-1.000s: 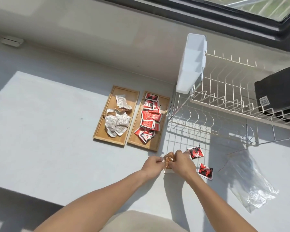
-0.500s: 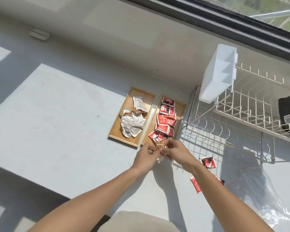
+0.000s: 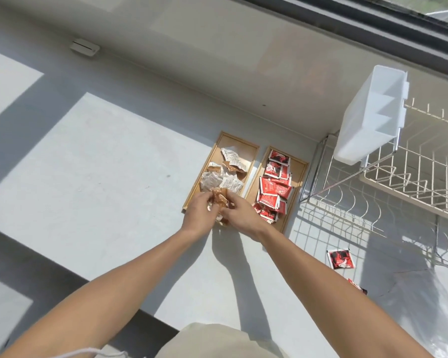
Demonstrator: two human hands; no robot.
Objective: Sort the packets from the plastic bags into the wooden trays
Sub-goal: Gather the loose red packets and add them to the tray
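Observation:
Two wooden trays lie side by side on the grey counter. The left tray (image 3: 251,147) holds white and brown packets (image 3: 224,177); the right tray (image 3: 301,167) holds red packets (image 3: 273,189). My left hand (image 3: 198,215) and my right hand (image 3: 241,215) meet over the near end of the left tray, both gripping a small bunch of brown packets (image 3: 38,200). One red packet (image 3: 340,258) lies loose on the counter to the right, and a second red packet (image 3: 357,286) shows partly behind my right forearm.
A white wire dish rack (image 3: 388,182) with a white plastic caddy (image 3: 370,117) stands right of the trays. A clear plastic bag (image 3: 440,306) lies at the lower right. The wall and a window frame (image 3: 373,34) run along the back.
Both hands carried the brown packets from beside the loose red packets leftward and away from me, to the near end of the left tray. The view swung left with them.

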